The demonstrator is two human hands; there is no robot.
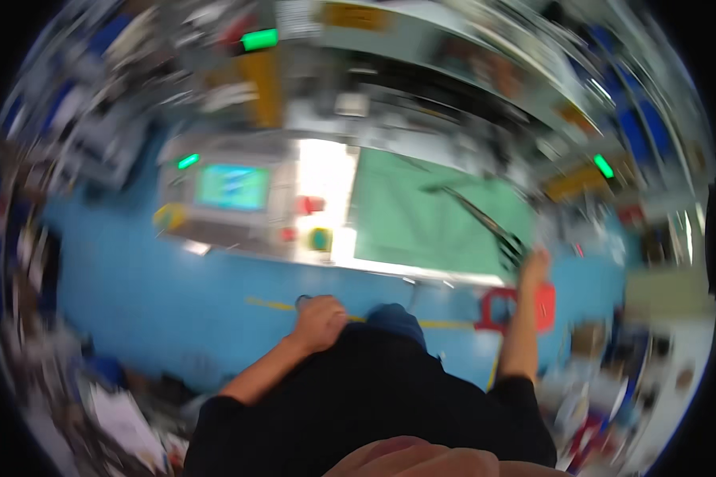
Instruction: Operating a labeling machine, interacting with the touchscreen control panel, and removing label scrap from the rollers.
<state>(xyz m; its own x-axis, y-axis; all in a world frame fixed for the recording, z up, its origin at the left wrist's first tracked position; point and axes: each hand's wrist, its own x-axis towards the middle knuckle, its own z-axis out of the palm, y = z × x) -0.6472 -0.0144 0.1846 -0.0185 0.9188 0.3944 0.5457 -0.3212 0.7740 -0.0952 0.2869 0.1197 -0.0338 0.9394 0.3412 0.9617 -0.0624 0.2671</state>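
Long dark tool [481, 219]: thin, straight, metal-looking, blurred by motion. Runs diagonally over green surface [422, 215], far end up-left near surface middle, near end down-right at surface's right front corner. Near end thickens into dark handle part, gripped by right hand [533, 269] at that corner. Exact kind of tool not discernible.

Small dark ring-like object [303, 300]: sits at fingertips of left hand [320, 322], well below green surface's front edge. Detail too blurred.

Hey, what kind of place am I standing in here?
Probably a factory or workshop floor, though the view is blurred. A machine with a lit screen and coloured buttons stands on a blue floor, with green indicator lights and cluttered shelves behind.
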